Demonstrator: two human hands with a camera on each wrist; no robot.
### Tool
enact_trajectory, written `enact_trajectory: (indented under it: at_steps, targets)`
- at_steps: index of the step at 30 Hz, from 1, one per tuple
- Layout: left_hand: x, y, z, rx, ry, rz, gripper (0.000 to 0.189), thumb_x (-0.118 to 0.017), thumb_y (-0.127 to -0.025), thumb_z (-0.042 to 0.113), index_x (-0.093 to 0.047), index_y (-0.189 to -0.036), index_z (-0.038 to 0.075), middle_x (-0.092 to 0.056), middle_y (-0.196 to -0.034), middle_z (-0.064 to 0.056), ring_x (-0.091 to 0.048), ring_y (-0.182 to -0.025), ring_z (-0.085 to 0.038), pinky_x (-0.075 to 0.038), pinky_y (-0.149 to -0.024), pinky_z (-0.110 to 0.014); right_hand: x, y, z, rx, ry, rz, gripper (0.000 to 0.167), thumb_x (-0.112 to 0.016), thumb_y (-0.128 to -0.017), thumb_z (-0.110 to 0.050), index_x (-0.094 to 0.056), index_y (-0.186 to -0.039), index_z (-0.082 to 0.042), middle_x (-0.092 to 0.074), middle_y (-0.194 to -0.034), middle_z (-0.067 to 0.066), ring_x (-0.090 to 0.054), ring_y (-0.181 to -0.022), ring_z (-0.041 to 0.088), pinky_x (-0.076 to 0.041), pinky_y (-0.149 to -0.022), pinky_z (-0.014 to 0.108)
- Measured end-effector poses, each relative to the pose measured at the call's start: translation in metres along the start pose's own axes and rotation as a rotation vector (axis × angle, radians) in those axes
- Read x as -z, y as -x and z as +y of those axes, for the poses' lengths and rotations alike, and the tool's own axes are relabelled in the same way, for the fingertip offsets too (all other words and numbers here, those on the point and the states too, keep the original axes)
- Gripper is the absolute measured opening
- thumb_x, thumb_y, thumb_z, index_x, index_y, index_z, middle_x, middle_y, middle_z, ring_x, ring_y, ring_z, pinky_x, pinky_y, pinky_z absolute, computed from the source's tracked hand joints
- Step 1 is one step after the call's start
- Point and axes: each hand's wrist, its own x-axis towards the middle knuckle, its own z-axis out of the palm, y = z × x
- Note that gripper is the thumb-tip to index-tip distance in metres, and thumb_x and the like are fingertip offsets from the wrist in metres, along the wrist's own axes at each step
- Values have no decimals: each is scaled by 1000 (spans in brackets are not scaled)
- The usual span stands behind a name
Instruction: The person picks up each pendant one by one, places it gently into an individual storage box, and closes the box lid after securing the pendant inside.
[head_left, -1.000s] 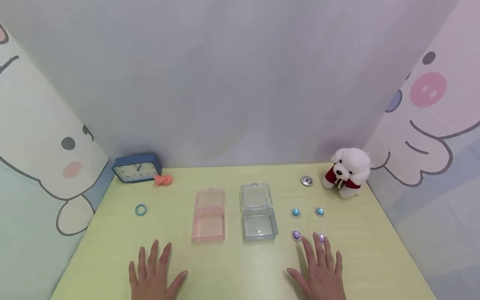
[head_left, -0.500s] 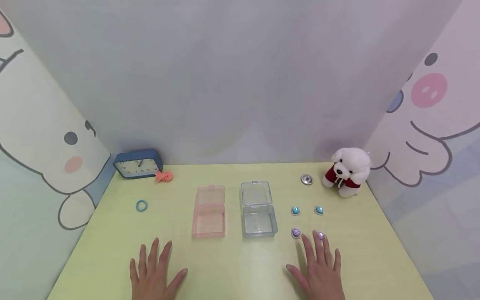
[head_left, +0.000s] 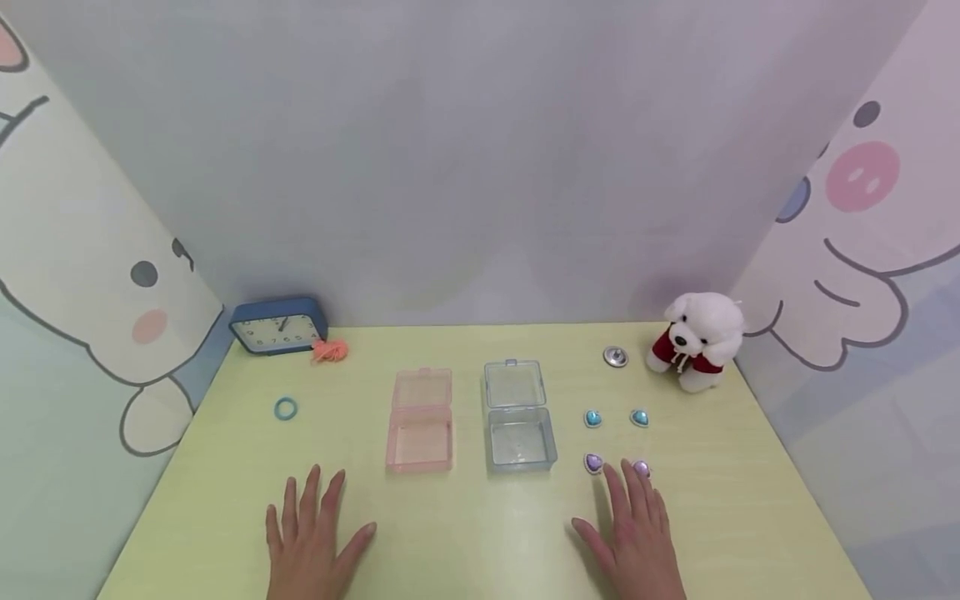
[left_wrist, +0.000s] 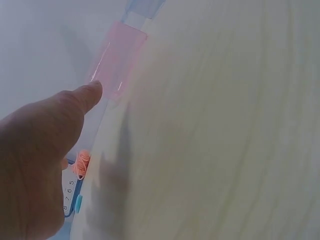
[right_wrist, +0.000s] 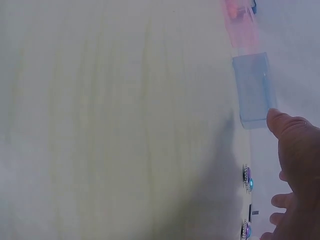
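Observation:
My left hand (head_left: 309, 537) is held over the front left of the table with fingers spread, holding nothing. Nearest to it are a pink clear plastic box (head_left: 420, 442) with its lid raised and a blue ring (head_left: 285, 408). On the right, my right hand (head_left: 637, 537) is likewise spread and holds nothing. Its fingertips reach beside two purple heart-shaped gems (head_left: 593, 462), partly covering the right one in the head view. Two blue gems (head_left: 592, 418) lie just behind them. A bluish clear box (head_left: 522, 442), lid up, stands between the hands, right of the pink box.
A blue clock (head_left: 277, 327) and an orange yarn bundle (head_left: 330, 351) sit at the back left. At the back right are a round metal piece (head_left: 616, 357) and a white plush dog (head_left: 699, 340). Walls (head_left: 480, 167) enclose the table's back and sides.
Both hands have shifted slightly; the right hand's fingers have drawn closer together. The head view has tilted a little. The boxes and gems have stayed in place.

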Motion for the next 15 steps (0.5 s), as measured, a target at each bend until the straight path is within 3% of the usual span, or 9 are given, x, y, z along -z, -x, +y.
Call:
enact_trajectory:
  at_steps: [7,15]
  targets:
    - [-7,-10,-1,-18,101,-41,83,-72,-96,51,-37,-159,9,-26,-166,-28,-10,-155,-56,5,-121,-75,-2,-1,-1,-47,-66,-39,88,-85,-84,-45,-46,-150,-1,-47,-151,30,-48,-133,53,-44,-101,68]
    - [-16,-27,4,12,270,-101,86,-74,-96,48,-34,-161,9,-28,-167,-28,-15,-152,-59,-1,-121,-75,-6,-10,0,-129,-147,-54,87,-87,-86,-36,-44,-150,4,-52,-141,29,-58,-118,50,-50,-92,66]
